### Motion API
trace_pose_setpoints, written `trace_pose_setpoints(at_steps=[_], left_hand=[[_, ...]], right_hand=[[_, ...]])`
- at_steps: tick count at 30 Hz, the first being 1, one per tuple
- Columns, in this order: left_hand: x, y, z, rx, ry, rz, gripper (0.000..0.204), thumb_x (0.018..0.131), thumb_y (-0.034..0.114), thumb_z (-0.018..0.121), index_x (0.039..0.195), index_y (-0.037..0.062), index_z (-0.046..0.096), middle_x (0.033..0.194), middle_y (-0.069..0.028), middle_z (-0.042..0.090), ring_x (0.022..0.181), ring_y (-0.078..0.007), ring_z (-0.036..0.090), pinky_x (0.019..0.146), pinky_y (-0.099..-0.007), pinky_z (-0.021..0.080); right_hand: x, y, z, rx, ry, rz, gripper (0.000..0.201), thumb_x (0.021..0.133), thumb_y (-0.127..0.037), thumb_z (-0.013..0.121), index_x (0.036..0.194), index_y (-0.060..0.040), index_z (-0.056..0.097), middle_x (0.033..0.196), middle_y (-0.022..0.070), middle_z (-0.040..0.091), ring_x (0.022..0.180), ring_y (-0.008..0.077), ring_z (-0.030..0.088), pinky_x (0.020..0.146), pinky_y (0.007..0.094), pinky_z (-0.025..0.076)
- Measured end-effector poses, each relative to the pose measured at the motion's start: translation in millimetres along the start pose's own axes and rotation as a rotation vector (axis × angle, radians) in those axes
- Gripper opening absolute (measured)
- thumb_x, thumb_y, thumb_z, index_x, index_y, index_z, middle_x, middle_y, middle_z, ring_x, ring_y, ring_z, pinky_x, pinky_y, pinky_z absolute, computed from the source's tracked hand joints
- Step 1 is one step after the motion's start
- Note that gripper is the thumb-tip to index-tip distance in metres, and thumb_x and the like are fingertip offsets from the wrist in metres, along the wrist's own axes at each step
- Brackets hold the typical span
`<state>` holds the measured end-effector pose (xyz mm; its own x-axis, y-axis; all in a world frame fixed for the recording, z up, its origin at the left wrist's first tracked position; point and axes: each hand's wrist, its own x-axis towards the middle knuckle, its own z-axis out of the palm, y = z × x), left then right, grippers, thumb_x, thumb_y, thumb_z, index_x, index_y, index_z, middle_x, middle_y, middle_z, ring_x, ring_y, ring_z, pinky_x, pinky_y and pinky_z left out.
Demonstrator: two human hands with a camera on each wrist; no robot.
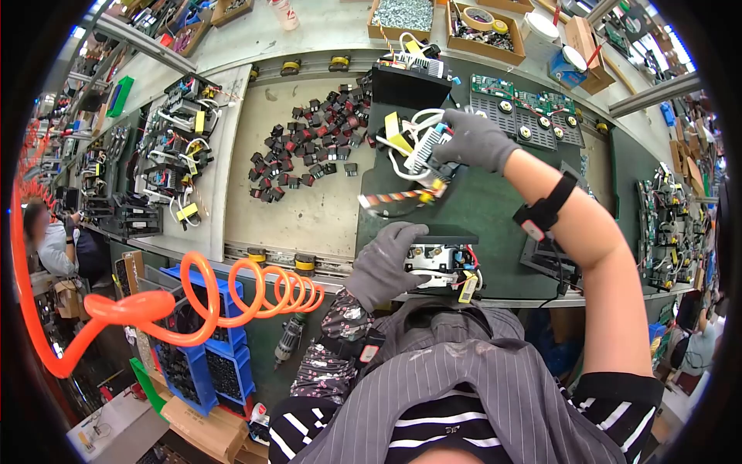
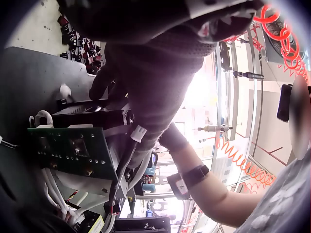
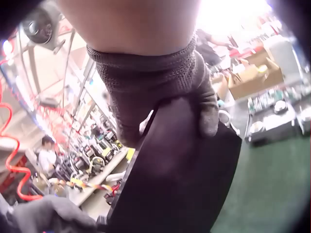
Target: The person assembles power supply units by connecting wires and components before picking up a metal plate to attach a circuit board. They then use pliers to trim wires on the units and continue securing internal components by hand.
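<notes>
Both hands wear grey gloves. My right hand (image 1: 478, 141) grips an electronic unit (image 1: 421, 152) raised over the green mat; it has a finned white part, white cables and a yellow label. In the right wrist view, fingers and thumb of that hand straddle the unit's black housing (image 3: 180, 160). A striped ribbon of wires (image 1: 390, 199) hangs from the unit toward the left. My left hand (image 1: 384, 264) holds the left end of a second electronic unit (image 1: 440, 257) at the bench's front edge. That unit's green circuit board (image 2: 73, 150) and white cables show in the left wrist view.
A pile of small black and red parts (image 1: 317, 143) lies left of the mat. A black-cased unit (image 1: 410, 83) stands behind, with circuit board units (image 1: 529, 116) at back right. An orange coiled hose (image 1: 263, 290) hangs at front left, near blue bins (image 1: 239, 375).
</notes>
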<state>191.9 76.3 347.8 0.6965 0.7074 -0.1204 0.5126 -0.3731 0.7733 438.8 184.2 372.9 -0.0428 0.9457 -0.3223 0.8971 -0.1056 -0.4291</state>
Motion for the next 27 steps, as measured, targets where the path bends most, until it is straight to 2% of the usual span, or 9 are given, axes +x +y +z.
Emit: trace_pose_setpoints(at_steps=[3,6,7,9,13,16,23,24,27], left_hand=[[-2,1,-1,0.013,-0.037,-0.051,0.074,0.059,0.021,0.081,0.123,0.0101,0.046,0.115,-0.0140,0.052,0.110,-0.0324,0.051,0.093,-0.0399,0.045],[0,-1,3,-0.023,0.035,0.032,0.072,0.059,0.019,0.081,0.122,0.0107,0.046,0.114,-0.0140,0.052,0.108,-0.0323,0.052,0.091,-0.0397,0.046],[0,0,4,-0.021,0.032,0.028,0.072,0.059,0.019,0.081,0.122,0.0107,0.046,0.114,-0.0140,0.052,0.108,-0.0323,0.052,0.091,-0.0397,0.046],[1,3,5,-0.051,0.089,0.014,0.074,0.057,0.013,0.083,0.121,0.0076,0.048,0.114,-0.0143,0.052,0.103,-0.0317,0.055,0.087,-0.0366,0.048],[2,6,8,-0.049,0.112,0.009,0.072,0.057,0.010,0.082,0.121,0.0070,0.048,0.114,-0.0145,0.052,0.103,-0.0318,0.055,0.087,-0.0366,0.048],[7,3,6,-0.039,0.110,0.112,0.067,0.060,0.012,0.078,0.119,0.0095,0.047,0.114,-0.0141,0.051,0.103,-0.0329,0.054,0.088,-0.0385,0.048],[23,6,-6,0.048,-0.022,0.037,0.073,0.057,0.012,0.082,0.121,0.0069,0.047,0.111,-0.0151,0.051,0.104,-0.0327,0.053,0.089,-0.0372,0.047],[25,11,-11,0.038,-0.097,-0.040,0.076,0.059,0.018,0.082,0.124,0.0078,0.046,0.115,-0.0158,0.050,0.109,-0.0333,0.051,0.093,-0.0380,0.044],[23,5,-10,0.040,-0.114,0.025,0.080,0.058,0.020,0.082,0.128,0.0086,0.044,0.119,-0.0165,0.049,0.113,-0.0339,0.048,0.097,-0.0388,0.041]], right_hand=[[-2,-9,-22,-0.235,-0.018,-0.170,0.051,0.064,-0.036,0.068,0.104,-0.0060,0.060,0.093,0.0173,0.065,0.088,0.0327,0.064,0.076,0.0405,0.051],[5,-8,-27,-0.670,-0.046,-0.605,0.035,0.061,-0.026,0.068,0.089,-0.0091,0.058,0.088,0.0100,0.058,0.088,0.0278,0.060,0.068,0.0406,0.051],[5,-5,-29,-0.665,-0.046,-0.606,0.035,0.061,-0.026,0.068,0.089,-0.0091,0.058,0.088,0.0100,0.058,0.088,0.0278,0.060,0.068,0.0406,0.051],[3,3,-36,-0.700,-0.005,-0.935,0.030,0.068,-0.026,0.068,0.093,-0.0113,0.058,0.091,0.0088,0.059,0.096,0.0258,0.058,0.069,0.0394,0.052],[-2,23,-28,-0.652,0.109,-1.228,0.027,0.066,-0.025,0.067,0.088,-0.0142,0.057,0.089,0.0045,0.055,0.098,0.0242,0.054,0.089,0.0389,0.045],[-9,38,-9,-0.609,0.150,-1.213,0.025,0.065,-0.025,0.066,0.087,-0.0170,0.056,0.092,0.0029,0.053,0.099,0.0243,0.052,0.098,0.0421,0.040],[-37,87,1,-0.760,0.214,-1.103,0.034,0.066,-0.030,0.068,0.097,-0.0204,0.057,0.105,0.0058,0.049,0.110,0.0248,0.045,0.107,0.0433,0.031],[-43,78,-3,-0.746,0.149,-1.024,0.037,0.066,-0.033,0.070,0.098,-0.0202,0.057,0.107,0.0061,0.049,0.112,0.0253,0.044,0.107,0.0433,0.030],[-53,70,-8,-0.665,0.039,-0.911,0.047,0.067,-0.037,0.074,0.105,-0.0182,0.056,0.113,0.0082,0.048,0.117,0.0283,0.042,0.105,0.0443,0.032]])
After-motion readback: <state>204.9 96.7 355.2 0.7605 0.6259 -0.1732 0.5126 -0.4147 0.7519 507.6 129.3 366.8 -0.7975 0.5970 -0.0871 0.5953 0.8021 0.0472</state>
